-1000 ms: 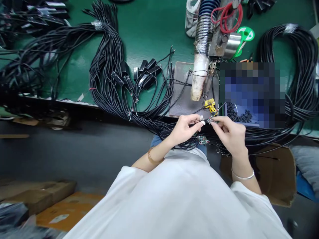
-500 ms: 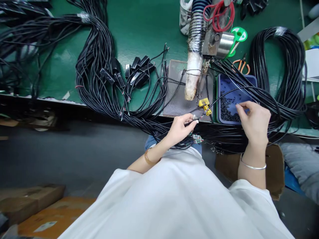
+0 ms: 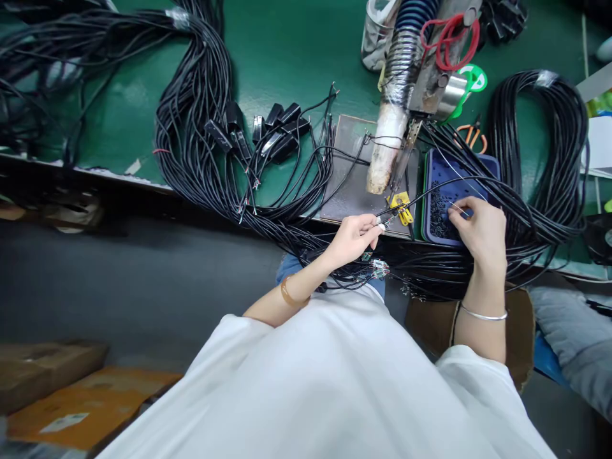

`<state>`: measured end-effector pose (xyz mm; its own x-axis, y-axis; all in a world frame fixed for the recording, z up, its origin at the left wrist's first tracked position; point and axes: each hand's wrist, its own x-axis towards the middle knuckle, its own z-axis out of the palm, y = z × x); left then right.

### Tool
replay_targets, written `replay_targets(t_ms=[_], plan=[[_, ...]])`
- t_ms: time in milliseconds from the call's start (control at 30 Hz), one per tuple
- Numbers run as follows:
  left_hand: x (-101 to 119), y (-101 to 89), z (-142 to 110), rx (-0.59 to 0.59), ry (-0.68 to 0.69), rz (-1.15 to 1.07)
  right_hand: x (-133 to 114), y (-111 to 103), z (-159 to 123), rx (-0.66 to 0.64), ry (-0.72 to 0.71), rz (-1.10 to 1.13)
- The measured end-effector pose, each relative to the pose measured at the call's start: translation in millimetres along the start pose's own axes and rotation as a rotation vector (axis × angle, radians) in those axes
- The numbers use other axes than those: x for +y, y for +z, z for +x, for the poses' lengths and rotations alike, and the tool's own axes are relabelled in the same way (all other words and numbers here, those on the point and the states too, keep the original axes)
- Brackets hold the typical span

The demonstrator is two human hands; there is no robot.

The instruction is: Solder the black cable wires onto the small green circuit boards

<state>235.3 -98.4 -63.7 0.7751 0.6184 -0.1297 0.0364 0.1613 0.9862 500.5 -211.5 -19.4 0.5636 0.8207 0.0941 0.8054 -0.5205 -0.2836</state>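
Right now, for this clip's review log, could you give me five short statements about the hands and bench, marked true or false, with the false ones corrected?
1. The right hand is at the blue tray. True.
2. The left hand is spread wide open. False: its fingers are pinched on a cable end.
3. The yellow clip is nearer the left hand than the right. True.
4. The orange-handled tool lies inside the blue tray. False: it lies on the bench just beyond the tray.
5. There is a silver bangle on the right wrist. True.
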Motion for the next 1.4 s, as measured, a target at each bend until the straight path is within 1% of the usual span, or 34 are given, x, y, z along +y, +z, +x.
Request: replay_targets(t_ms=[67, 100, 133, 167, 200, 233, 267, 367, 433, 533, 667, 800, 933, 1033, 1100, 1200, 1300, 1400], plan=[[1.3, -0.7, 0.3, -0.011, -0.024, -0.057, -4.7, -3.4, -12.7, 0.137, 0.044, 0.047], [2.2, -0.9, 0.1, -0.013, -0.03, -0.077, -9.2, -4.9, -19.9, 0.22, 0.076, 0.116], [3.3, -1.0, -0.3, -0.011, -0.033, -0.09, -15.3, -5.8, -27.4, 0.294, 0.099, 0.216], [4.5, -1.0, -0.9, -0.007, -0.034, -0.097, -22.9, -5.9, -35.0, 0.335, 0.111, 0.335], [5.8, -0.8, -1.6, 0.0, -0.034, -0.099, -31.7, -4.8, -42.3, 0.348, 0.114, 0.473], [7.1, -0.6, -2.5, 0.007, -0.034, -0.098, -41.5, -2.5, -49.1, 0.319, 0.103, 0.596], [8.3, -0.4, -3.5, 0.012, -0.032, -0.095, -51.6, 1.1, -55.1, 0.258, 0.082, 0.682], [10.8, 0.2, -6.3, 0.016, -0.013, -0.07, -78.4, 16.3, -66.1, 0.033, 0.02, 0.807], [11.4, 0.2, -7.6, 0.016, 0.006, -0.047, -89.1, 26.0, -68.0, -0.024, 0.001, 0.811], [12.0, -0.1, -8.5, 0.017, 0.029, -0.01, -93.7, 34.2, -66.7, -0.031, -0.006, 0.795], [13.3, 0.0, -8.7, 0.015, 0.036, 0.013, -92.8, 34.3, -64.6, -0.059, -0.021, 0.796], [12.7, 0.1, -9.1, -0.005, 0.033, 0.02, -97.1, 31.9, -63.7, -0.08, -0.096, 0.766], [10.6, -1.6, -9.4, -0.04, 0.03, 0.018, -101.4, 30.8, -66.5, -0.035, -0.19, 0.672], [11.1, -3.4, -9.2, -0.064, -0.001, -0.007, -100.7, 30.6, -71.0, 0.03, -0.167, 0.654], [12.3, -4.4, -8.9, -0.081, -0.031, -0.031, -99.7, 30.8, -73.9, 0.099, -0.153, 0.649], [13.6, -5.1, -8.6, -0.087, -0.046, -0.055, -99.9, 31.8, -76.6, 0.175, -0.2, 0.618], [13.4, -4.9, -8.4, -0.083, -0.033, -0.056, -102.5, 33.3, -77.1, 0.192, -0.284, 0.585], [13.4, -4.5, -8.6, -0.084, -0.022, -0.051, -105.2, 34.8, -76.3, 0.193, -0.33, 0.546]])
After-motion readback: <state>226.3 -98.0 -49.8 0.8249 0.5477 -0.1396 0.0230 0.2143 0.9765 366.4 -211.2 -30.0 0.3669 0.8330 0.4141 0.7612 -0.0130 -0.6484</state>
